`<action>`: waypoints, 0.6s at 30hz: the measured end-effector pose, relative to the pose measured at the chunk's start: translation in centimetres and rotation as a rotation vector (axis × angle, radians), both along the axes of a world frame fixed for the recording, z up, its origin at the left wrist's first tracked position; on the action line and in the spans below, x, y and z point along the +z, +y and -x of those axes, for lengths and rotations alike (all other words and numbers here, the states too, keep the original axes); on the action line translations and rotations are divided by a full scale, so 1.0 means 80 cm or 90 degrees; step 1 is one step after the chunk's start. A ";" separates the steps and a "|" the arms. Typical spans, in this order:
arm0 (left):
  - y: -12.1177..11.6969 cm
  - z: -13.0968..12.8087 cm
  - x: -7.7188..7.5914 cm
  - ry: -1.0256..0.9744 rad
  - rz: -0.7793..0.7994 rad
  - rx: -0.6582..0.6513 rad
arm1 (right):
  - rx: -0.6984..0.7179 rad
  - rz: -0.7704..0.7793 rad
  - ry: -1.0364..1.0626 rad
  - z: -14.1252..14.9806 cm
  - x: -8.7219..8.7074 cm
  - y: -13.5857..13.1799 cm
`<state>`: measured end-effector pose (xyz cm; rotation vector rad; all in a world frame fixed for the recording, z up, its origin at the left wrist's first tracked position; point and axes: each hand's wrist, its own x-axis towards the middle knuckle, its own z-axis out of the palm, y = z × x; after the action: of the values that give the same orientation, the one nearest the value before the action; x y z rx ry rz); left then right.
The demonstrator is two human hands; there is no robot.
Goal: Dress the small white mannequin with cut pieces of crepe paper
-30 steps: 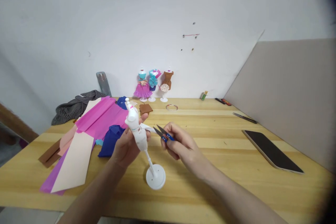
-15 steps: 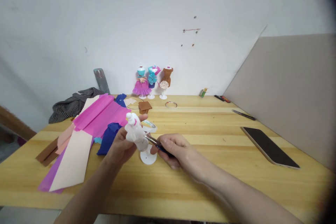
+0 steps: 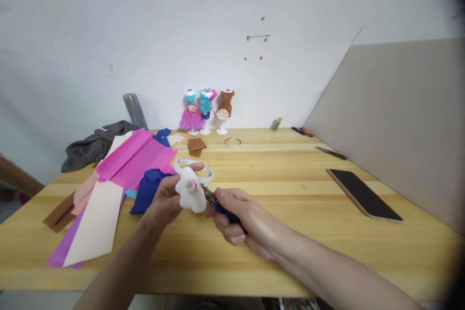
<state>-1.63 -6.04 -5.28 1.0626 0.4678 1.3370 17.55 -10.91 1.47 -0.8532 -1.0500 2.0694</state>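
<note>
My left hand (image 3: pixel 170 198) is closed around a small white toy mannequin (image 3: pixel 191 193), its neck end tipped toward me and a pink band at the neck. My right hand (image 3: pixel 236 213) grips a pair of scissors (image 3: pixel 221 209) with dark blue handles. The metal blades reach to the mannequin's right side; their tips are hidden behind it. Just behind the mannequin lies a roll of clear tape (image 3: pixel 209 174). To the left of my left hand sits folded dark blue crepe paper (image 3: pixel 147 193).
Sheets of pink crepe paper (image 3: pixel 134 160) and cream paper (image 3: pixel 96 223) cover the table's left side. Three dressed mannequins (image 3: pixel 205 109) stand against the wall. A bracelet-like ring (image 3: pixel 232 142), brown paper pieces (image 3: pixel 196 144), tweezers-like tool (image 3: pixel 330 153) and dark tablet (image 3: pixel 363 193) lie around.
The mannequin has tipped toward me, so its round base is no longer visible. The scissors stay at its right side. The view has shifted slightly, revealing more of the tape roll.
</note>
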 end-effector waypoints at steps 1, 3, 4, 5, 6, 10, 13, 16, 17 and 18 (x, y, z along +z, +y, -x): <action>0.000 -0.002 0.001 0.000 -0.003 -0.017 | 0.003 0.009 0.007 0.000 0.000 -0.001; 0.000 -0.007 0.003 0.007 -0.007 -0.048 | 0.010 0.023 0.015 0.001 0.000 -0.003; 0.000 -0.009 0.005 0.007 -0.008 -0.058 | 0.013 0.029 0.019 0.002 -0.001 -0.004; 0.000 -0.012 0.007 0.005 -0.008 -0.063 | 0.016 0.035 0.023 0.003 -0.002 -0.005; -0.001 -0.014 0.009 0.000 -0.009 -0.065 | 0.019 0.041 0.027 0.003 -0.003 -0.006; -0.003 -0.022 0.015 -0.046 -0.028 -0.074 | 0.024 0.056 0.042 0.005 -0.007 -0.007; -0.006 -0.024 0.016 -0.051 -0.016 -0.072 | 0.025 0.064 0.046 0.006 -0.008 -0.005; -0.007 -0.022 0.017 -0.059 -0.010 -0.045 | 0.033 0.067 0.053 0.005 -0.009 -0.001; -0.007 -0.021 0.017 -0.064 -0.010 -0.038 | 0.040 0.060 0.052 0.004 -0.010 0.000; -0.008 -0.020 0.017 -0.070 -0.009 -0.036 | 0.048 0.045 0.047 0.002 -0.011 0.002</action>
<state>0.01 -6.65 -3.91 1.0003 0.3449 1.3433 17.36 -10.79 0.61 -0.7761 -0.9883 2.1959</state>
